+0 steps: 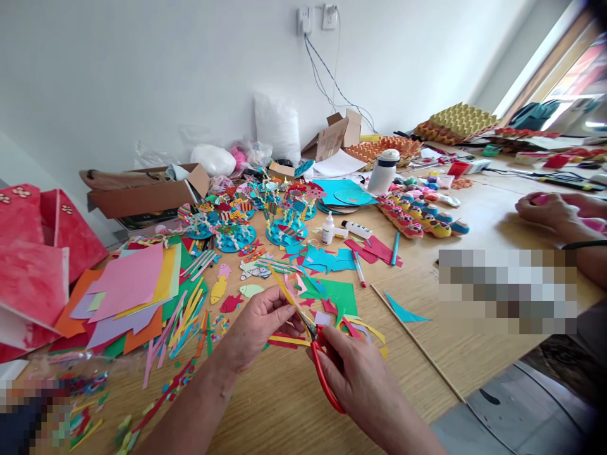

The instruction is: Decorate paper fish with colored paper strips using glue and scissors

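Scissors meet a yellow strip at a paper-strewn craft table.

The left hand (258, 325) pinches a yellow strip (284, 292) between thumb and fingertips, the strip slanting up toward 11 o'clock; the right hand (363, 379) is closed through the red handles of the scissors (321, 360), blades touching the strip just beside the left thumb. Both hands work above the wooden table (284, 404) (its near edge at 6 o'clock). Loose card sheets (128, 291) lie at 9 o'clock of the hands, paper fish (237, 294) at 11 o'clock, a glue bottle (327, 229) at 12 o'clock and a thin stick (417, 344) at 3 o'clock. Another person's hand (545, 208) rests on the table well apart at 2 o'clock.
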`<state>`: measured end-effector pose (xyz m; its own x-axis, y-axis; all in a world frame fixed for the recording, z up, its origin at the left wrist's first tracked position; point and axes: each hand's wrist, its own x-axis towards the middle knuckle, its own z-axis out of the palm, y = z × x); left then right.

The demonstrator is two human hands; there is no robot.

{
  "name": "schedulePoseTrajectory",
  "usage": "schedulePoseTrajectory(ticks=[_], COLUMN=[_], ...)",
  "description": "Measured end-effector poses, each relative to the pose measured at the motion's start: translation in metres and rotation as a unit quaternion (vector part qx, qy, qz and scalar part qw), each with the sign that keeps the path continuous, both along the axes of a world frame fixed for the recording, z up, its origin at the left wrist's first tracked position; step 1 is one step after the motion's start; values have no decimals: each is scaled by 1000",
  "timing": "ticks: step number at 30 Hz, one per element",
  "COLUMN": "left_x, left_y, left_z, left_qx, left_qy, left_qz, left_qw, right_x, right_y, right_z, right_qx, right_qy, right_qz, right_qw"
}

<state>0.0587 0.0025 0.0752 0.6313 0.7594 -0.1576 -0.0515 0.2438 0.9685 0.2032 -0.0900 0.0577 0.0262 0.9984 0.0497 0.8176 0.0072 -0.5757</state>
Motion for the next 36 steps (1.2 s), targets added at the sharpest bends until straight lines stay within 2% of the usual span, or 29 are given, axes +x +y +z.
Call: schedulePoseTrajectory(ticks=[10, 28, 36], left_x=[-1, 2, -2], left_y=[0, -5, -4], left_z=[-5, 4, 4], left_qx=[-8, -4, 13], left_qy=[-19, 10, 2], left_qz=[-5, -15, -22], left_qw=[1000, 1000, 1000], right_x=[1, 1, 2], right_y=[-1, -5, -5], right_z=[-1, 0, 0], right_qx=[14, 29, 38], right_qy=[-12, -31, -35], right_qz=[-4, -7, 1], right_qw=[1000, 999, 999])
